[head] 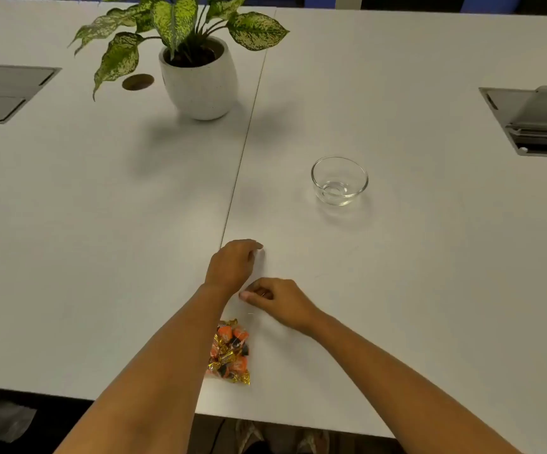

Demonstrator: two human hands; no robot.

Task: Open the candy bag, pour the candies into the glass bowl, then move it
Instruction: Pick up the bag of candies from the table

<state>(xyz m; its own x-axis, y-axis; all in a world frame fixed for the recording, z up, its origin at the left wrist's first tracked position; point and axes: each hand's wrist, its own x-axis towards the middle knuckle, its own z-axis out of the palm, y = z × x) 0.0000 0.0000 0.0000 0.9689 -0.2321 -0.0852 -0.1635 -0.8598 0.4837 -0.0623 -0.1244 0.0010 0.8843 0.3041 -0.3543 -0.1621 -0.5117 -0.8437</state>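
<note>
The candy bag [231,352] lies near the table [101,224] edge, its candies bunched at the near end and its long axis running away toward both hands. Just beyond the candies, the right hand [277,301] pinches the clear top; the left hand [233,262], farther along, seems curled on it too. The glass bowl [339,180] stands well beyond the bag, rightward, empty.

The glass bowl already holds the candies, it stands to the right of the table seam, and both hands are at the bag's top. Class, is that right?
Not quite. The head view shows the glass bowl empty; the candies are still in the bag near the table edge. The rest stands.
</note>
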